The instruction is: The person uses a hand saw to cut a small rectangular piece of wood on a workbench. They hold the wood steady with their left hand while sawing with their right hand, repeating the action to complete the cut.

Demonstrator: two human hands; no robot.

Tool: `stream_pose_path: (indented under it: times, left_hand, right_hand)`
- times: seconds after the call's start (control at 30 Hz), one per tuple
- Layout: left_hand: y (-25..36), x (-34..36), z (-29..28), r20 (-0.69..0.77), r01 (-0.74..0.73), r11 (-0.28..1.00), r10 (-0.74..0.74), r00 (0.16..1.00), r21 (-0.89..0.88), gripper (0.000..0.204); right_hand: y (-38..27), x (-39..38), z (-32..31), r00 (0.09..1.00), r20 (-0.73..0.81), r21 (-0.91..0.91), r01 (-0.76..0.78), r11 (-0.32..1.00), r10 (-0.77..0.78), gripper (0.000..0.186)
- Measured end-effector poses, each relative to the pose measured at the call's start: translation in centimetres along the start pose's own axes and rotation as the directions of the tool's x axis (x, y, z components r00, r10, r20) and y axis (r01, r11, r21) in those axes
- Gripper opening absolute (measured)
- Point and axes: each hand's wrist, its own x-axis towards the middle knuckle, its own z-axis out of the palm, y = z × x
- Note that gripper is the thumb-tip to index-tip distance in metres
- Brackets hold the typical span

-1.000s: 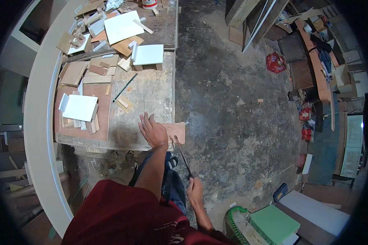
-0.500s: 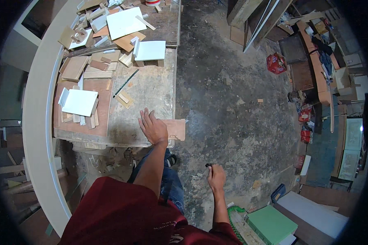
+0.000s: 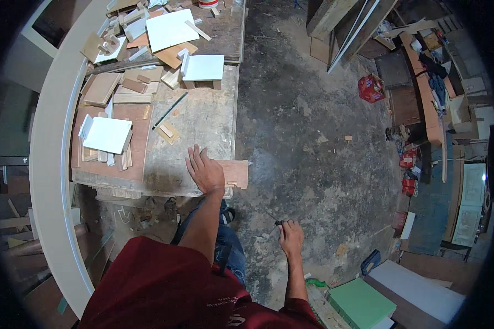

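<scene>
My left hand lies with fingers spread on a light reddish wooden board that overhangs the right edge of the workbench near its front corner. The board has a cut or notch at its lower side. Below and to the right, over the floor, my right hand grips a thin metal tool by its dark handle; its slim shaft points up-left toward the board, clear of it. A dark green rod lies on the bench beyond my left hand.
White panels and wood offcuts cover the bench's left and back. Leaning timber, a red box and a cluttered shelf stand at right. A green panel lies at lower right, a pale beam at left.
My right hand has moved right and up, drawing the tool away from the board's notch, then held about still over the floor. My left hand has stayed on the board.
</scene>
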Motion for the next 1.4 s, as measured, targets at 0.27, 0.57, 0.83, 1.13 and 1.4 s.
stream_pose_path:
  times: [0.27, 0.57, 0.83, 1.13, 1.4]
  left_hand:
    - [0.3, 0.0, -0.1, 0.004, 0.005, 0.999, -0.005, 1.0, 0.047, 0.036]
    - [0.4, 0.2, -0.4, 0.007, 0.009, 0.999, -0.009, 1.0, 0.047, 0.035]
    - [0.2, -0.1, -0.1, -0.011, -0.004, 0.999, 0.004, 1.0, 0.053, 0.034]
    - [0.2, -0.1, -0.3, 0.014, 0.015, 0.999, -0.015, 1.0, 0.035, 0.036]
    - [0.1, 0.0, -0.1, 0.018, 0.014, 1.0, -0.014, 1.0, 0.01, 0.038]
  right_hand:
    - [1.2, -1.0, 0.0, 0.999, 0.019, -0.024, -0.046, 0.999, 0.046, 0.016]
    - [1.1, 0.1, 0.5, 0.998, 0.053, -0.01, -0.043, 0.999, 0.044, 0.017]
    - [1.7, 1.1, 0.6, 1.0, 0.0, 0.039, 0.024, 0.999, -0.024, 0.015]
    - [2.1, 1.4, 0.9, 1.0, 0.019, 0.074, 0.017, 0.997, -0.019, 0.013]
    - [2.3, 2.0, 0.9, 0.999, -0.013, 0.084, 0.054, 0.995, -0.053, 0.012]
